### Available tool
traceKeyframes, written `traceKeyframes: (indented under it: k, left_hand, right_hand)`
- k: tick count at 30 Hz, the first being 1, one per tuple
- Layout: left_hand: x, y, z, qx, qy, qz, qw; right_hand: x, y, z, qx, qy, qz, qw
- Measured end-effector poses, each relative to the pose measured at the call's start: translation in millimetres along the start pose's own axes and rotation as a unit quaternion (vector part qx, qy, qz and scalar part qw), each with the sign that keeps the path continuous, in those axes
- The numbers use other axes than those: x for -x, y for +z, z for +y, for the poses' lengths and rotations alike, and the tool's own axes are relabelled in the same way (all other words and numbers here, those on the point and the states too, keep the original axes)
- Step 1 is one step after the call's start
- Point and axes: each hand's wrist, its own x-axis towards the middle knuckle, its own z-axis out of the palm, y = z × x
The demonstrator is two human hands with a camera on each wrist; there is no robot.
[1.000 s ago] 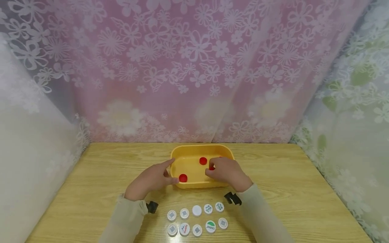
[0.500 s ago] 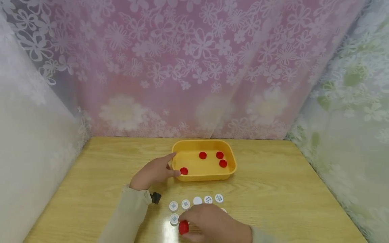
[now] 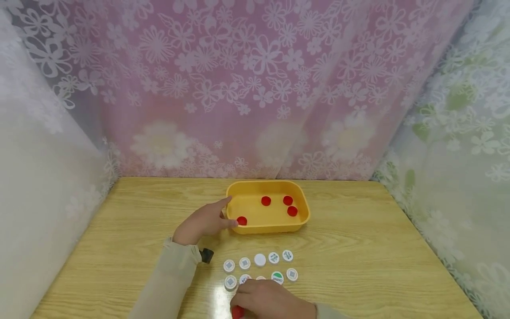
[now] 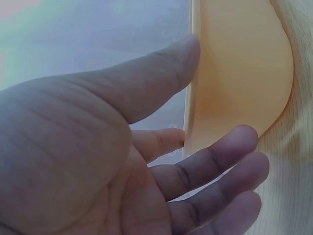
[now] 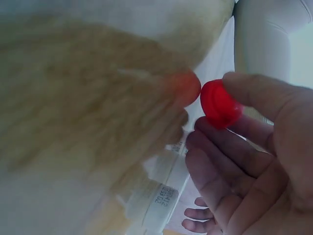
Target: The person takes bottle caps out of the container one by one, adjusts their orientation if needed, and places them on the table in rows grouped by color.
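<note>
My left hand [image 3: 203, 221] reaches across the left end of a yellow plastic tub [image 3: 255, 229]. In the left wrist view its thumb and index fingertip touch the tub's rim [image 4: 194, 98], the other fingers loosely extended beneath. Several red caps lie in the tub, one red cap [image 3: 241, 220] close to my left thumb. Near the table's front edge, my right hand [image 3: 271, 301] pinches another red cap [image 5: 220, 104] between thumb and index finger; in the head view the hand partly covers it.
Two rows of small round pieces with white tops, such as a plain white one [image 3: 260, 260] and a green-marked one [image 3: 277, 278], stand between tub and right hand. The right hand partly hides the nearer row. A floral curtain [image 3: 255, 110] hangs behind the wooden table [image 3: 350, 248].
My right hand has left the tub and moved toward the table's front edge with a red cap between its fingers. My left hand stays at the tub. The head view has shifted slightly.
</note>
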Motion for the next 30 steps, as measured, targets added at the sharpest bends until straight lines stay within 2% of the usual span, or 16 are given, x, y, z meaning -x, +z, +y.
traceKeyframes:
  k: [3,6,9,13,17,21,23,26,30]
  left_hand:
    - [-0.8,0.1,2.7,-0.002,-0.001,-0.001,1.0000]
    - [-1.4,-1.5,4.5,-0.004,-0.006,0.000,1.0000]
    - [-0.9,-3.0,5.4,-0.009,-0.010,0.002,0.9999]
    - [0.3,-1.6,5.1,-0.012,-0.013,0.002,0.9998]
    - [-0.3,0.7,4.1,-0.018,-0.012,0.000,0.9998]
    - [-2.4,2.0,3.2,-0.027,-0.009,0.013,0.9995]
    - [-3.2,2.0,2.3,-0.036,-0.007,0.026,0.9990]
    - [-4.5,2.8,1.0,-0.061,0.001,0.041,0.9973]
    - [-4.9,3.6,0.3,-0.085,0.014,0.048,0.9951]
  right_hand:
    - [-0.1,0.5,1.1,-0.011,0.012,0.001,1.000]
    - [-2.7,-0.7,0.4,0.026,-0.024,0.033,0.999]
    - [-7.4,-1.5,-1.2,0.072,-0.061,0.071,0.993]
    - [-12.4,-1.3,-2.1,0.105,-0.072,0.088,0.988]
    - [-12.7,-8.4,1.4,0.087,-0.050,0.064,0.993]
    - [-11.1,-31.1,14.4,0.059,0.013,0.090,0.994]
    - [-10.6,-47.3,25.2,0.055,0.043,0.128,0.989]
    - [-7.2,-70.2,44.1,0.058,0.074,0.193,0.977]
    - [4.5,-93.3,70.6,0.110,0.115,0.275,0.948]
